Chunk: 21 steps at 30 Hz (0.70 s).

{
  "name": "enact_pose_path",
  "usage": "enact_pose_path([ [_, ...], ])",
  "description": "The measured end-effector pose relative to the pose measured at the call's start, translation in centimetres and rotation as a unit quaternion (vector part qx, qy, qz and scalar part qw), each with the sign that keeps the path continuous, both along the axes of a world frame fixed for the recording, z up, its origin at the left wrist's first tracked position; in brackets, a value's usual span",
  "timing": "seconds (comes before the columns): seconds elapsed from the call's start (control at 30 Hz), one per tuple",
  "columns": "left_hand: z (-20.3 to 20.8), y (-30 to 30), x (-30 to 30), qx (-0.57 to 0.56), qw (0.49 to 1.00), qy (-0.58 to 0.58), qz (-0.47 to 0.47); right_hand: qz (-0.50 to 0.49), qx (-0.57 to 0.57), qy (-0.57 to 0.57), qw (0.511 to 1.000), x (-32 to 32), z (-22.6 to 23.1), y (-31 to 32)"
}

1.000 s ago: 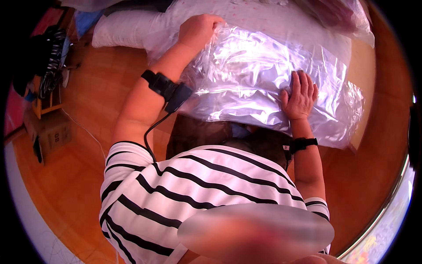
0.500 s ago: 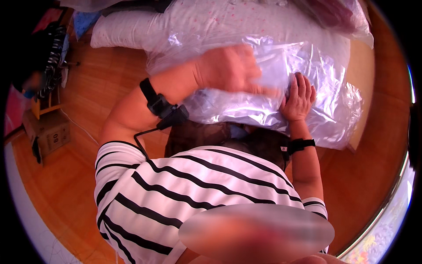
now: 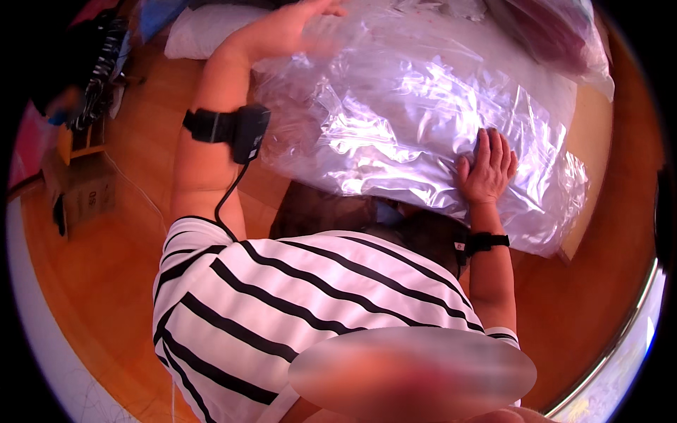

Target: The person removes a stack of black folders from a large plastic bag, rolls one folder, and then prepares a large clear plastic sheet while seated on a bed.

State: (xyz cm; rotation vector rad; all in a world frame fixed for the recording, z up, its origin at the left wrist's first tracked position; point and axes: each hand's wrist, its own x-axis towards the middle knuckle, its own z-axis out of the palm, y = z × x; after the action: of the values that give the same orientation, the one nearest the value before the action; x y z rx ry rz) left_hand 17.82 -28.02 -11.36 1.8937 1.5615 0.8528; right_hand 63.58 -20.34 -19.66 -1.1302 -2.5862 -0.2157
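Plastic bag [image 3: 416, 134], large, clear and crinkled, lay across the wooden floor [image 3: 106, 282] in front of my knees, stuffed with something pale and bulky that I judged to be bedding, though the glare on the film kept me from being sure. My right hand [image 3: 485, 169] rested flat on its near right part, fingers spread and pressed into the plastic, closed on nothing. My left hand [image 3: 285, 28] was at the far left corner of the bag, blurred, and I could not tell whether its grip was pinching the film or lying open on it. A white pillow [image 3: 204, 32] sat just beyond that corner, and a small cardboard box [image 3: 77, 197] stood well apart on my left. To my mind the step in hand was pressing the bag flat, and doing it well called for keeping the right palm broad and steady as an anchor while the left swept firmly along the surface, avoiding fingertips digging in, since thin film of this kind looked liable to tear.
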Motion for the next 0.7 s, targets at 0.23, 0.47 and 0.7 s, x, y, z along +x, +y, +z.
enact_pose_path([
  [0.23,-3.5,-8.6,3.4,0.030,0.895,0.439,0.073,0.002,0.007,0.003,1.000,-0.2,0.2,-0.3],
  [0.47,-5.1,-4.7,0.6,0.069,0.930,-0.144,0.331,-0.002,0.009,-0.012,1.000,0.0,0.1,-0.2],
  [0.7,-4.9,-2.4,-2.1,0.230,0.819,-0.424,0.311,0.017,0.028,-0.008,0.999,-0.4,0.0,0.2],
])
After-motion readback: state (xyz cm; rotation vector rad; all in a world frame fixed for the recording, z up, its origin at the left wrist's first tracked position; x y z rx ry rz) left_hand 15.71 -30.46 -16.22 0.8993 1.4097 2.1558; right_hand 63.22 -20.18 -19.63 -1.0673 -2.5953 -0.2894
